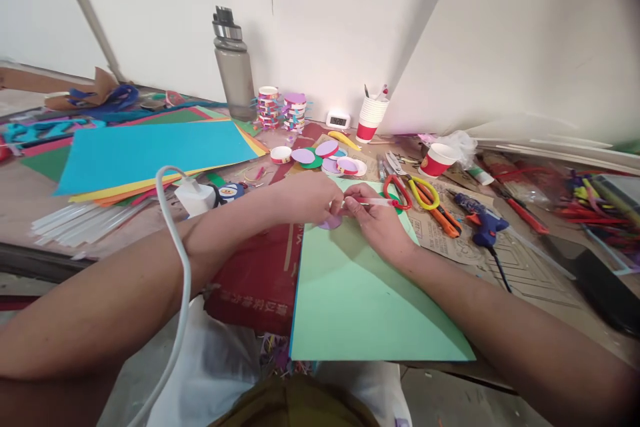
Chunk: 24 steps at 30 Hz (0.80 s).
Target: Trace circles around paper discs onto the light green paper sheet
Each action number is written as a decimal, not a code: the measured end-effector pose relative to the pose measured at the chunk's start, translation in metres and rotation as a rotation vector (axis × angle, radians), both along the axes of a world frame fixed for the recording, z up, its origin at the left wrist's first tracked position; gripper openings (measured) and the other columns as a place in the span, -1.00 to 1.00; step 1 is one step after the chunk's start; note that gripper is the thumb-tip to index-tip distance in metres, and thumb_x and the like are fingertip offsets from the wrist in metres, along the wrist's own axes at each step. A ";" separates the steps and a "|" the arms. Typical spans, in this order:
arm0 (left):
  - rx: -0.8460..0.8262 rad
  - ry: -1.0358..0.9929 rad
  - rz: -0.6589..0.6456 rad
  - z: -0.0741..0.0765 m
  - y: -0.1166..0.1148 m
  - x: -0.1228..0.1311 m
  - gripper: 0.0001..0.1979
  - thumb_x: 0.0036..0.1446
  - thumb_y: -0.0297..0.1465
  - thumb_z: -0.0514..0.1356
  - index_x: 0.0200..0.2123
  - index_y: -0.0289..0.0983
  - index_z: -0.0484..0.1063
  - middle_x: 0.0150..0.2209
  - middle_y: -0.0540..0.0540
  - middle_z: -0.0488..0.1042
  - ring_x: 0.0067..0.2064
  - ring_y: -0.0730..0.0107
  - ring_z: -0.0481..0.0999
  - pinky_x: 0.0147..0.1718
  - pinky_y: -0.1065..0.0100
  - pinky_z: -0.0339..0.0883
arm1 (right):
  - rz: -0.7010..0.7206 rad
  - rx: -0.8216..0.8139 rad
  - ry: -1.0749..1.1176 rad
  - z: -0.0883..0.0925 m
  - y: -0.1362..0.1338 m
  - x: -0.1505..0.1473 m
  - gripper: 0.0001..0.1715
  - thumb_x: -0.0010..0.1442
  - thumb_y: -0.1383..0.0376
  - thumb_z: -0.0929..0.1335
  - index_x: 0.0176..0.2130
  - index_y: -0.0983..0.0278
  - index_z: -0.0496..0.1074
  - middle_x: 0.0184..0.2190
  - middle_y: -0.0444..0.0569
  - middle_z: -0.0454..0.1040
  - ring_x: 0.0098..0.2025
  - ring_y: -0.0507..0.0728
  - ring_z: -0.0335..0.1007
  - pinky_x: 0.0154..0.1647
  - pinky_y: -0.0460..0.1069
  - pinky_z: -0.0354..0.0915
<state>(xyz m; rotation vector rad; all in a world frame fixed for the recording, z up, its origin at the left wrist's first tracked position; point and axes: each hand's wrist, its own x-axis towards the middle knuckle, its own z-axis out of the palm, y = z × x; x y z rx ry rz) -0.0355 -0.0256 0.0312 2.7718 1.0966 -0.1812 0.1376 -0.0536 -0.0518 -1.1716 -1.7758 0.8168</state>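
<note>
My left hand point(313, 199) and my right hand point(377, 221) meet over the top of a light green sheet point(370, 307). The left fingers are closed beside a small purple paper disc point(331, 222); what exactly they pinch is hidden. Between the right thumb and fingers is a pen point(374, 201) with a red end, pointing right toward the red scissor handles point(397, 192). Just beyond the hands lie purple discs point(303, 156), a green disc point(312, 161) and short cup rings point(281, 155).
Coloured sheets point(155, 150), glue sticks point(75, 223) and a bottle point(234, 67) stand or lie left. Right are yellow-handled scissors point(424, 193), a blue glue gun point(483, 220), a paper cup point(439, 160) and a black-handled tool point(595, 280). A white cable point(183, 280) crosses the left forearm.
</note>
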 end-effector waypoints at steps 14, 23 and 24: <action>-0.298 -0.312 0.107 -0.027 0.028 -0.010 -0.85 -0.09 -0.60 0.28 -0.41 -0.29 0.54 -0.47 0.08 0.59 -0.43 0.53 0.54 -0.47 0.58 0.23 | 0.020 -0.032 0.008 -0.004 0.002 0.003 -0.71 0.31 0.04 0.27 -0.20 0.21 0.34 -0.29 -0.07 0.47 -0.27 0.13 0.55 -0.20 0.00 0.38; -0.298 -0.384 0.098 -0.034 0.033 -0.009 -0.88 -0.13 -0.62 0.29 -0.49 -0.31 0.51 -0.55 0.08 0.55 -0.47 0.52 0.51 -0.47 0.54 0.20 | -0.118 0.175 0.206 0.005 -0.007 0.000 -0.74 0.27 0.07 0.32 -0.24 0.21 0.32 -0.39 -0.12 0.42 -0.39 0.04 0.43 -0.29 -0.02 0.38; -0.294 -0.379 0.097 -0.033 0.032 -0.009 -0.88 -0.13 -0.61 0.29 -0.49 -0.31 0.51 -0.55 0.07 0.54 -0.48 0.52 0.51 -0.46 0.54 0.20 | -0.111 0.205 0.218 0.005 -0.009 0.000 -0.74 0.27 0.06 0.32 -0.24 0.20 0.31 -0.40 -0.13 0.41 -0.40 0.04 0.42 -0.31 -0.03 0.37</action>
